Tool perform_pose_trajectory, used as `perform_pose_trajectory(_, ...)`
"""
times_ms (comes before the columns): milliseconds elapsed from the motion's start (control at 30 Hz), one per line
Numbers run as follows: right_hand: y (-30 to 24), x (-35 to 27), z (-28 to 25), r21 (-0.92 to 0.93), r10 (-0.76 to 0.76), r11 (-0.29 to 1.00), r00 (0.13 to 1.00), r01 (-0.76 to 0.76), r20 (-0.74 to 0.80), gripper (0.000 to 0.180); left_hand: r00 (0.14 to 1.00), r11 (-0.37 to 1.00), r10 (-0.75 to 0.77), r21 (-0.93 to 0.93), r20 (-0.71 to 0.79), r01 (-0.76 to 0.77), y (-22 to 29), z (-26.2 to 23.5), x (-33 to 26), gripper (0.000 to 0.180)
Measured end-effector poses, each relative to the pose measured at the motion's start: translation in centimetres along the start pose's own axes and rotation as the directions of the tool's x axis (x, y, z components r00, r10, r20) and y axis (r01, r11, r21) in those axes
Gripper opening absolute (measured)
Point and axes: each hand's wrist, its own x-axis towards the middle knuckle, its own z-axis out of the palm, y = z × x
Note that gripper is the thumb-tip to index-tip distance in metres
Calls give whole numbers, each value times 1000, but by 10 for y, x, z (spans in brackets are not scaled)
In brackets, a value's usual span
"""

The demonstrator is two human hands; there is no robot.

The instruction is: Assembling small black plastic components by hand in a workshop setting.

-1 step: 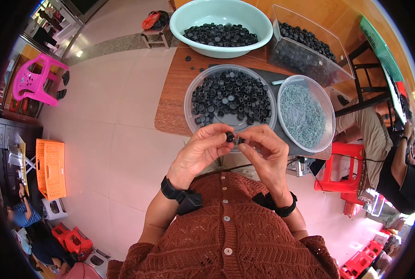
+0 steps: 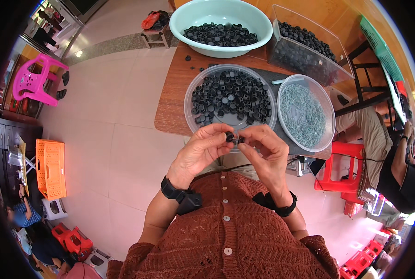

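My left hand (image 2: 202,148) pinches a small round black plastic cap (image 2: 229,136) between thumb and fingertips. Close beside it, my right hand (image 2: 267,149) is closed on a small dark piece (image 2: 241,140), mostly covered by the fingers. A thin pale bit shows between the two pieces, too small to name. Both hands are held over the near rim of a clear round tub (image 2: 187,109) with many black caps (image 2: 230,93) in it. To its right, a smaller clear tub (image 2: 330,118) holds a heap of thin silvery screws or pins (image 2: 302,116).
A pale green basin (image 2: 176,30) and a clear rectangular bin (image 2: 309,65), both with black parts, stand farther back on the wooden table (image 2: 170,104). A red stool (image 2: 339,169) and a seated person are at the right. An orange crate (image 2: 52,169) stands at the left.
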Motion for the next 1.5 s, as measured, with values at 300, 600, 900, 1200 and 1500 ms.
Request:
perform_pose_trajectory(300,1,-2,9,-204,-131,972,989,114,-68,19,1000,999,-15,-50,18,16,0,-1,-2,19)
perform_pose_trajectory(600,0,-2,10,-322,-181,933,983,161,-35,19,1000,1000,18,8,-21,-18,-1,0,-2,18)
perform_pose_trajectory(900,0,-1,11,-342,-181,926,983,162,-24,19,999,999,10,31,-34,-9,-1,-2,-1,18)
perform_pose_trajectory(1200,-1,0,14,-439,-254,867,967,235,17,17,997,991,31,130,-77,-21,0,1,-1,18)
perform_pose_trajectory(1500,-2,-1,13,-394,-290,881,957,263,-11,17,994,986,77,150,-73,-66,1,7,-4,18)
